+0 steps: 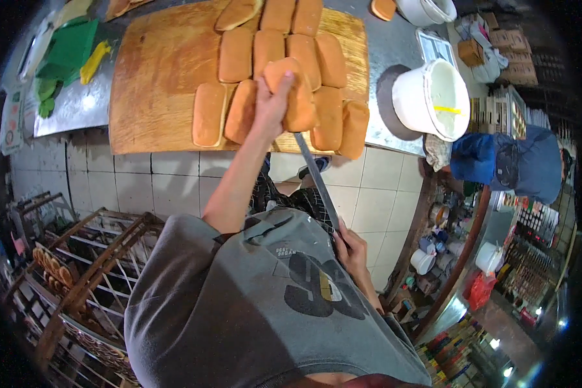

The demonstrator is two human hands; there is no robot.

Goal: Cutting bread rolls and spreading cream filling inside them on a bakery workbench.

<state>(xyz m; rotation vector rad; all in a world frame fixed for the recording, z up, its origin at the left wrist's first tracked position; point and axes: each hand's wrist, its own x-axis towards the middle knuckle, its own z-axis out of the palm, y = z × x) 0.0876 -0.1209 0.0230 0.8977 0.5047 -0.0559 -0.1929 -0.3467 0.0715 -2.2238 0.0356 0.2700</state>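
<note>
My left hand (273, 107) grips an oblong, brown-topped bread loaf (299, 97), thumb on its upper face, raised above the wooden board (161, 71). In my right hand (353, 253), held low by my waist, is a long-bladed knife (319, 178). The blade slants up to the left, and its far end meets the lower end of the held loaf; whether it has cut in cannot be made out. Rows of similar loaves (236, 55) lie on the board under and around my left hand. A few at the near edge, such as one loaf (354, 129), reach the board's rim.
A white bucket (410, 97) stands on the metal table right of the board. Left of it lie a green plastic box (68, 48) and a yellow cloth-like piece (95, 63). Behind me at left is a metal rack (103, 258) holding bread. A person in blue (530, 165) is at far right.
</note>
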